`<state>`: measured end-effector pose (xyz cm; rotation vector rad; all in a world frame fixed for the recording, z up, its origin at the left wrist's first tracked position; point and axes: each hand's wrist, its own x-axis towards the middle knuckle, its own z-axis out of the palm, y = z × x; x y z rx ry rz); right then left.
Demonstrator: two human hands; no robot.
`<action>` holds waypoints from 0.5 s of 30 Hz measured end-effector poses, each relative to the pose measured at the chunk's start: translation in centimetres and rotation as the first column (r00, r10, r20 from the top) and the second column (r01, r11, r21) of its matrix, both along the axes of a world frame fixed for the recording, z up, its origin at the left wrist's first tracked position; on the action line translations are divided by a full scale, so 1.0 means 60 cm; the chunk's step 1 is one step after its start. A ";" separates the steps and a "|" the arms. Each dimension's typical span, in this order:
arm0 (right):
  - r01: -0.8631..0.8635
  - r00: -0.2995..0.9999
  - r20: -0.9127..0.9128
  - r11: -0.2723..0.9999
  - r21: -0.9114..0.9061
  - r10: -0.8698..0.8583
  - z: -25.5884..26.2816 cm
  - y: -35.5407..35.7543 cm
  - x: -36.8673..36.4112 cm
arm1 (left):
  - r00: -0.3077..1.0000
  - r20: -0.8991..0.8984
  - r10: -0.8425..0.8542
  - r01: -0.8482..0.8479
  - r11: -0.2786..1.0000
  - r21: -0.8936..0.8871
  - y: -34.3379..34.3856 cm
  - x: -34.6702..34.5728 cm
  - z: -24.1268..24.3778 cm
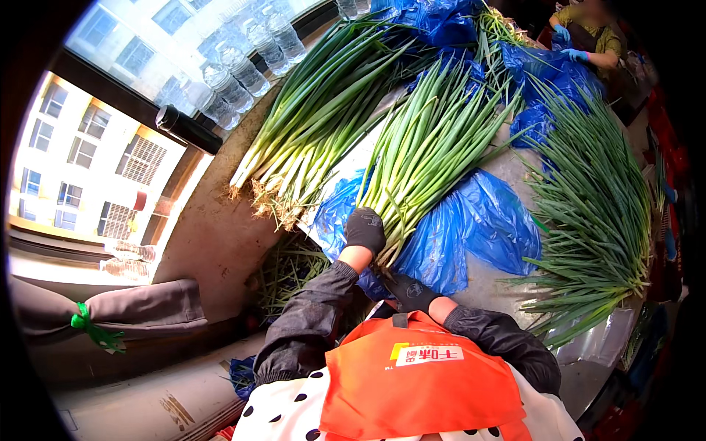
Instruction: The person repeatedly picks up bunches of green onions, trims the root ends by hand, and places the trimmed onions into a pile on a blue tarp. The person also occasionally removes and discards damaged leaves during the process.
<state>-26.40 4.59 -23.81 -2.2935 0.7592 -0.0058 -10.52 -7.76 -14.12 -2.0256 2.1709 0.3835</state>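
A bunch of green onions [424, 149] lies before me across a blue plastic bag [474, 220], its white root ends pointing towards me. My left hand [365, 230], in a black work glove, is closed around the stems near that end. Just below it my right hand [412, 293], gloved alike, touches the roots [387, 256] with its fingertips. Whether those fingers pinch anything is hidden by the glove and the stems.
Further left lies a thick pile of green onions [325, 110]; another heap [595, 215] spreads along the table's right side. Clear plastic bottles [242, 71] and a black flask [188, 129] line the windowsill. Beyond blue bags [551, 71], a person in blue gloves [576, 54] works at upper right.
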 end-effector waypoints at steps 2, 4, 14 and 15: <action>-0.051 0.997 -0.064 0.999 -0.008 0.050 -0.002 -0.003 0.000 | 0.996 -0.055 0.064 -0.065 0.998 -0.018 -0.007 -0.001 -0.012; -0.060 0.995 -0.075 0.998 -0.009 0.059 -0.006 -0.001 0.000 | 0.994 -0.061 0.089 -0.086 0.994 0.064 -0.018 -0.001 0.027; 0.188 0.862 0.291 0.796 0.576 -0.415 0.076 -0.010 -0.024 | 0.814 -0.564 0.140 -0.113 0.990 0.083 -0.063 0.051 0.012; 0.198 0.830 0.314 0.769 0.608 -0.462 0.062 -0.017 -0.032 | 0.797 -0.595 0.101 -0.028 0.991 0.130 -0.076 0.040 0.044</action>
